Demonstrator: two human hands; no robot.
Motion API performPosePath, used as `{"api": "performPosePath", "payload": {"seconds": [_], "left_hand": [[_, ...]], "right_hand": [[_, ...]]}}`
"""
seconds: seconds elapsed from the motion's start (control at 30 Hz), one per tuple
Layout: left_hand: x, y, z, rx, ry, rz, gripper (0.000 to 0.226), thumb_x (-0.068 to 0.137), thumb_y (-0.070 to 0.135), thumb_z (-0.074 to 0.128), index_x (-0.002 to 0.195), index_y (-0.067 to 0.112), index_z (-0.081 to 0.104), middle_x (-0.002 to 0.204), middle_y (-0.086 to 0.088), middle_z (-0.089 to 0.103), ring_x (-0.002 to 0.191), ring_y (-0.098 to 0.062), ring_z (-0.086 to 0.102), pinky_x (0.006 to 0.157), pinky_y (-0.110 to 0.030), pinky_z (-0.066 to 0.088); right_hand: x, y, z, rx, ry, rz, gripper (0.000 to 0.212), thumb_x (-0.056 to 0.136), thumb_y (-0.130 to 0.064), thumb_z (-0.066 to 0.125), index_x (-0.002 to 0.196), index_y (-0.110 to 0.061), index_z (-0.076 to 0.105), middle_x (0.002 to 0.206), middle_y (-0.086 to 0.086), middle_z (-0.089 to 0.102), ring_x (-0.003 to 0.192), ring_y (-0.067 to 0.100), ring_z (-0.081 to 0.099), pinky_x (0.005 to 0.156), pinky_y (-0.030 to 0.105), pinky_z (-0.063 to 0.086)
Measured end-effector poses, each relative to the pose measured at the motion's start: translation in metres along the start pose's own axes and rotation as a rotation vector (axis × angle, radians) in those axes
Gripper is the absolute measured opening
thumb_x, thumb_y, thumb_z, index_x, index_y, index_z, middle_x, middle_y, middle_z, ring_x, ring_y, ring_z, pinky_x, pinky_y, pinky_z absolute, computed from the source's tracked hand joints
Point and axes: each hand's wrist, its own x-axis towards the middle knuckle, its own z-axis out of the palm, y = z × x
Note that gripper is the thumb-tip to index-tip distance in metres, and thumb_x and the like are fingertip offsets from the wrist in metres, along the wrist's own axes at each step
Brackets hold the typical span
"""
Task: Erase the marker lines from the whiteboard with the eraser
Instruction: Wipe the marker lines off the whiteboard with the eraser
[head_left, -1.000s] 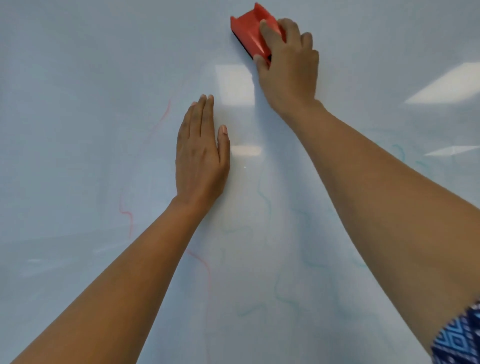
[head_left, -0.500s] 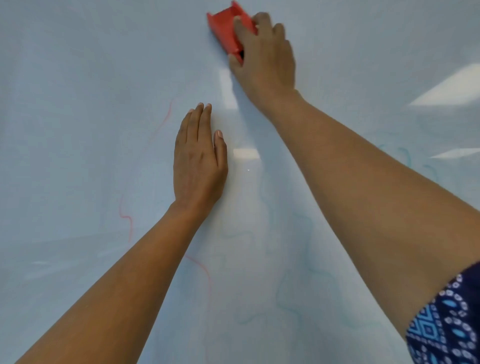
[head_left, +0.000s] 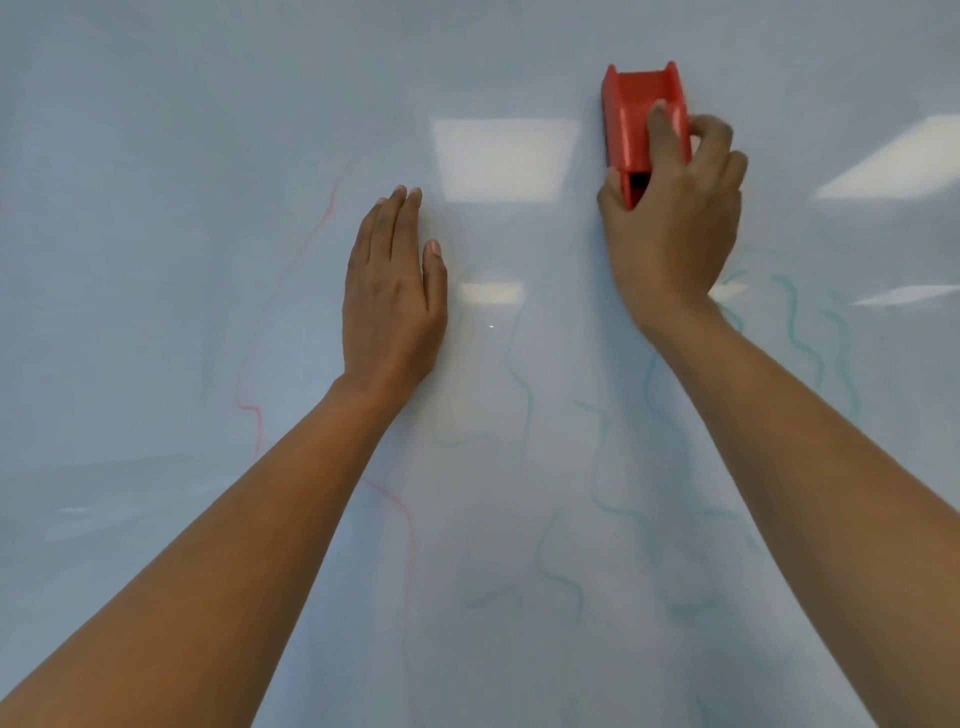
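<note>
The whiteboard (head_left: 156, 260) fills the whole view. My right hand (head_left: 675, 223) grips a red eraser (head_left: 631, 119) pressed against the board at the upper right, its long side upright. My left hand (head_left: 392, 296) lies flat on the board with straight fingers, left of the eraser. Faint red marker lines (head_left: 249, 410) run down the board left of and below my left arm. Teal wavy lines (head_left: 795, 322) show right of my right wrist and lower between my arms (head_left: 558, 566).
Bright reflections of ceiling lights (head_left: 504, 156) lie on the board between my hands and at the right edge.
My right hand has swept the eraser to the right and a little down, turning it from tilted to upright. My left hand has stayed flat in the same spot.
</note>
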Motion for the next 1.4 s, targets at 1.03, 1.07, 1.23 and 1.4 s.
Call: {"api": "performPosePath", "payload": {"seconds": [1.03, 1.07, 1.23, 1.4], "left_hand": [[-0.003, -0.072, -0.052, 0.169, 0.024, -0.033, 0.044, 0.103, 0.021, 0.029, 0.146, 0.011, 0.032, 0.153, -0.006, 0.031, 0.143, -0.019, 0.023, 0.115, -0.022, 0.008], [-0.004, -0.073, -0.052, 0.17, 0.021, -0.032, 0.044, 0.103, 0.021, 0.029, 0.146, 0.011, 0.032, 0.153, -0.006, 0.031, 0.143, -0.019, 0.023, 0.116, -0.023, 0.009], [-0.006, -0.072, -0.048, 0.145, 0.023, -0.039, 0.045, 0.103, 0.021, 0.029, 0.146, 0.009, 0.033, 0.153, -0.007, 0.032, 0.142, -0.02, 0.024, 0.117, -0.026, 0.012], [-0.006, -0.068, -0.042, 0.117, 0.019, -0.054, 0.044, 0.103, 0.02, 0.03, 0.146, 0.008, 0.032, 0.152, -0.007, 0.032, 0.142, -0.019, 0.025, 0.118, -0.031, 0.015]], "right_hand": [[-0.002, -0.135, 0.021, -0.085, -0.22, -0.406, 0.056, 0.097, -0.016, 0.046, 0.148, -0.013, 0.023, 0.148, 0.017, 0.028, 0.121, 0.035, 0.04, 0.097, 0.04, 0.038], [-0.002, -0.138, 0.021, -0.082, -0.223, -0.389, 0.058, 0.096, -0.014, 0.046, 0.148, -0.012, 0.022, 0.148, 0.017, 0.028, 0.121, 0.035, 0.039, 0.097, 0.04, 0.038], [-0.041, -0.148, 0.013, -0.035, -0.197, -0.375, 0.055, 0.095, -0.01, 0.041, 0.147, -0.007, 0.023, 0.145, 0.019, 0.031, 0.116, 0.033, 0.043, 0.09, 0.038, 0.041], [-0.08, -0.129, 0.006, -0.05, -0.176, -0.464, 0.052, 0.099, -0.016, 0.04, 0.148, -0.01, 0.021, 0.145, 0.019, 0.032, 0.111, 0.031, 0.046, 0.087, 0.038, 0.042]]}}
